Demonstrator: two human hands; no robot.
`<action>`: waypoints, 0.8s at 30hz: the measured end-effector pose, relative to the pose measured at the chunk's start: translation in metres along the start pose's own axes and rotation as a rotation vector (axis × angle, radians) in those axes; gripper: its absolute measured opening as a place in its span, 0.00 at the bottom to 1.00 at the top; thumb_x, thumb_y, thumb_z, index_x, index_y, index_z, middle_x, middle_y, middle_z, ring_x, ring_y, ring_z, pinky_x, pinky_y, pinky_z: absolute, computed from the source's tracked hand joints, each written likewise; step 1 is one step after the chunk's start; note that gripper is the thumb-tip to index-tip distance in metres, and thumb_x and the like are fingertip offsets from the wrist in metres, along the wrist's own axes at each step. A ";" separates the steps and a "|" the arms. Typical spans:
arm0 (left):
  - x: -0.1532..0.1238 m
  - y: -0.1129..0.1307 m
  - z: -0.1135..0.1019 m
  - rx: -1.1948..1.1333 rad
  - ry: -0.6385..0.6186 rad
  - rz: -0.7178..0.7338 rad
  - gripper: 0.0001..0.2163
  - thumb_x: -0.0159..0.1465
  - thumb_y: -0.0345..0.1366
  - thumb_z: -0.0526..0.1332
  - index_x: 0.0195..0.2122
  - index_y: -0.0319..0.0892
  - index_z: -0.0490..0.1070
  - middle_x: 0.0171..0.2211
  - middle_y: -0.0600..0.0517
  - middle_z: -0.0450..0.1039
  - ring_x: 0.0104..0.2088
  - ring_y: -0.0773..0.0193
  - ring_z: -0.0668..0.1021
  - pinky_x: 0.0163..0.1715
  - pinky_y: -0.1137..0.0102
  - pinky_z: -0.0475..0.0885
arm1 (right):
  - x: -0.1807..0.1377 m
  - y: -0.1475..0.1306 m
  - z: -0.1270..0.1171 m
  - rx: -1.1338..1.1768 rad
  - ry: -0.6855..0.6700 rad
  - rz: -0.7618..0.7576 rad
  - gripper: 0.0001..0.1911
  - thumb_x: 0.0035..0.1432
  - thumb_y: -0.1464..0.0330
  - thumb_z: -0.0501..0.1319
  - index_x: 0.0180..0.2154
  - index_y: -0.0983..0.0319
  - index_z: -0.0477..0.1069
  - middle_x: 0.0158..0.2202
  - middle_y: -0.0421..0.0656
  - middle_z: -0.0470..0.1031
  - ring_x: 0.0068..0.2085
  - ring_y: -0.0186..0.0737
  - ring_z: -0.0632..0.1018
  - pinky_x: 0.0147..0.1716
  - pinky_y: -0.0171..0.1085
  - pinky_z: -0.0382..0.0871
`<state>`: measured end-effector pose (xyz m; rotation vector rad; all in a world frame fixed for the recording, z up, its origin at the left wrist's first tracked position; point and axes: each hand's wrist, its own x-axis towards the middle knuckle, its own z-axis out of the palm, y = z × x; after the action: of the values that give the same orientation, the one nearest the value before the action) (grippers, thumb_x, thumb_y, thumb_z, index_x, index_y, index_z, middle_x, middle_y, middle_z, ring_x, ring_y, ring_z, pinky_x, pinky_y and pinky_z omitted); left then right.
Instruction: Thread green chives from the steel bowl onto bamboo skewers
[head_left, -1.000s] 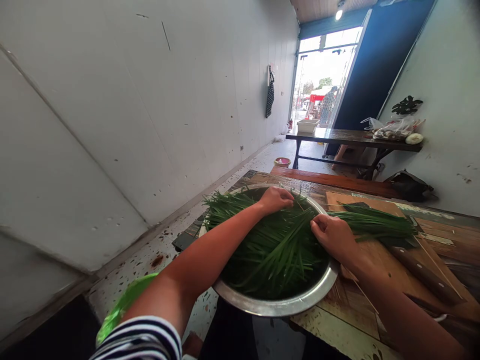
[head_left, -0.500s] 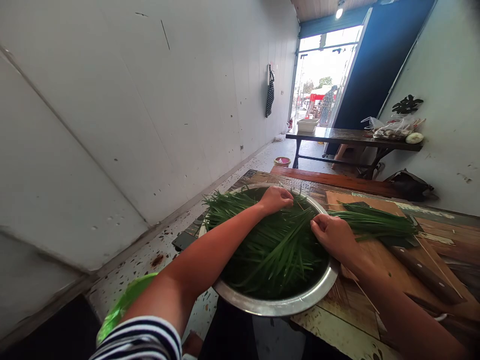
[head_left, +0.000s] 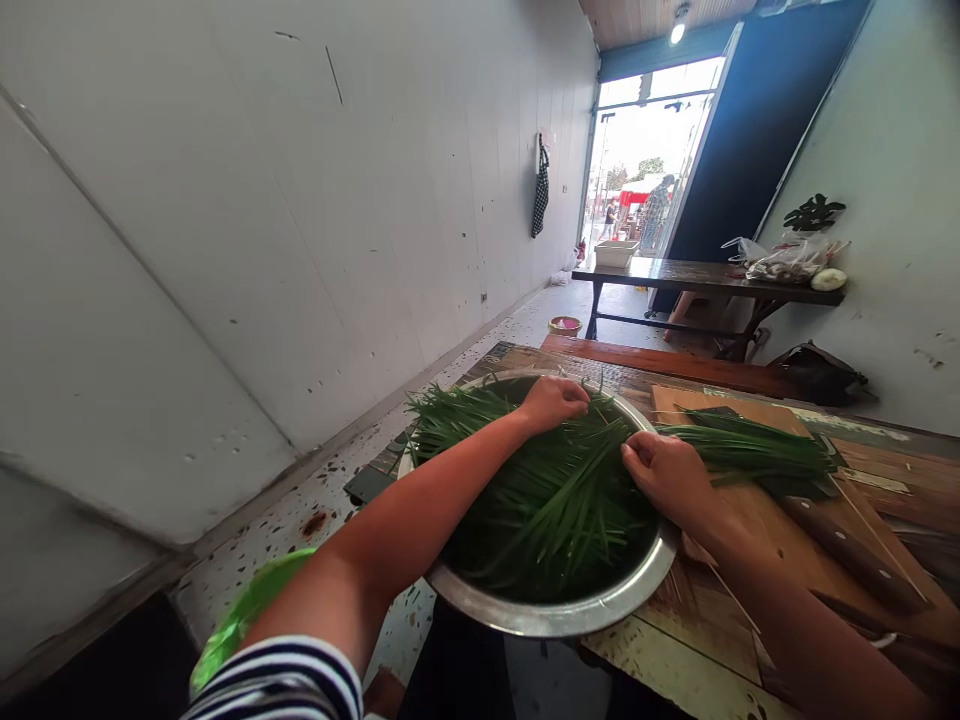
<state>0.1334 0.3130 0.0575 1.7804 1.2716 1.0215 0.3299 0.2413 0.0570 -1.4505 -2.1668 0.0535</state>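
A wide steel bowl (head_left: 555,612) at the table's near edge is heaped with long green chive leaves (head_left: 540,500). My left hand (head_left: 553,401) lies at the far side of the heap, fingers curled round some leaves. My right hand (head_left: 667,474) is at the bowl's right rim, fingers closed on a bundle of leaves that runs out over a wooden cutting board (head_left: 757,510). The bundle's far end (head_left: 765,455) rests on that board.
A knife with a wooden handle (head_left: 855,555) lies on the board at the right. A green plastic thing (head_left: 247,610) sits low left. Behind stand a bench (head_left: 667,362), a dark table (head_left: 705,274) with bags, and an open doorway with a person outside (head_left: 656,205).
Both hands stay where they were on the leaves; only the view shifts a little.
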 end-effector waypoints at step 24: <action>-0.016 0.035 -0.011 0.186 -0.142 0.065 0.14 0.56 0.40 0.61 0.38 0.37 0.79 0.35 0.50 0.78 0.37 0.66 0.76 0.39 0.75 0.70 | -0.001 0.004 0.006 0.153 0.018 0.056 0.16 0.59 0.60 0.49 0.27 0.60 0.69 0.23 0.42 0.73 0.26 0.38 0.71 0.29 0.35 0.57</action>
<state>0.1336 0.2892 0.0897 2.0097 1.2611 0.8169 0.3304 0.2433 0.0499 -1.4179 -2.0597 0.2207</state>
